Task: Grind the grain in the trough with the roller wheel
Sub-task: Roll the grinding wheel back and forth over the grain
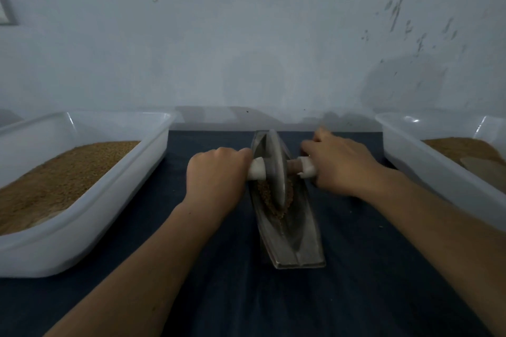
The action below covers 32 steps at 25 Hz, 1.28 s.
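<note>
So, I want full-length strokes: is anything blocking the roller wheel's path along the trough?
Nothing visible does: only grain lies under the roller wheel, and the near stretch of the trough looks bare.

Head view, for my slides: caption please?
Left hand and right hand grip the roller wheel over grain in the trough.

Bare left hand (219, 169), bare right hand (342, 164), both forearms (164, 249) bare.
</note>
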Tool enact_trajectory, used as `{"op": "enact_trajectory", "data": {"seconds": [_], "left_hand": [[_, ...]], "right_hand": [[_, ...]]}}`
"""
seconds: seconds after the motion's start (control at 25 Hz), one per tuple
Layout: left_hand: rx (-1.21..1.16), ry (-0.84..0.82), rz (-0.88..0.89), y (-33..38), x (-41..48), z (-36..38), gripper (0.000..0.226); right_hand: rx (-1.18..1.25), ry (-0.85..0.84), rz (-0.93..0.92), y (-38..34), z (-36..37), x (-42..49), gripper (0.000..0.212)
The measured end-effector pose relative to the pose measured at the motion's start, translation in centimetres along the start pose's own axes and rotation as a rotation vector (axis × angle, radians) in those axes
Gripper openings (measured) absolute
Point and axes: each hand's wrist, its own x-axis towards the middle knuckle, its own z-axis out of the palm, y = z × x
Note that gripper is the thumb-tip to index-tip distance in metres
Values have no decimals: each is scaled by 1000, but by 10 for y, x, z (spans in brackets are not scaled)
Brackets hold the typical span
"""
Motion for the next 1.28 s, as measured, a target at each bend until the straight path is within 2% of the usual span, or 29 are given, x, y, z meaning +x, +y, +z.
{"op": "enact_trajectory", "data": {"seconds": [0.04, 0.08, 0.24, 0.4, 0.48, 0.56, 0.64, 0.76, 0.88, 0.96, 1.04, 1.16, 1.2, 1.28], "left_hand": [[37, 0, 3, 1, 1, -1, 30], [64, 6, 6, 3, 3, -2, 29], [48, -15, 22, 4, 11, -3, 22], [-123, -199, 41, -11, 10, -16, 13], [-161, -268, 85, -24, -1, -23, 15], [-186, -314, 119, -34, -10, -25, 19], [-175, -336, 111, -35, -7, -20, 18], [-143, -346, 22, -24, 20, -3, 10], [-153, -383, -45, -21, 46, 10, 14], [-157, -403, -26, -22, 43, 6, 16], [-125, -341, 40, -24, 26, -1, 14], [-37, -131, 169, -25, 4, -7, 17], [-8, -105, 176, -26, 4, -7, 22], [-34, -156, 102, -22, 12, 0, 21]], "right_hand": [[-23, 8, -6, 4, 6, 5, 18], [-35, 22, 0, 7, 11, 8, 17], [-26, 130, 33, 10, 24, 7, 28], [-103, 108, -15, 11, 12, -5, 28], [-254, 241, -79, 12, 10, -20, 47], [-302, 379, -85, 9, 5, -32, 66], [-291, 334, -102, 13, 11, -30, 57], [-177, 144, -14, 12, 14, 6, 32], [-140, 132, 18, 1, 10, 45, 33], [-150, 119, -12, 6, 7, 44, 33], [-174, 77, -37, 15, 10, 22, 30], [-250, 241, -104, 21, 18, -16, 35], [-248, 254, -120, 19, 18, -18, 36], [-142, 144, -122, 17, 21, -5, 31]]}}
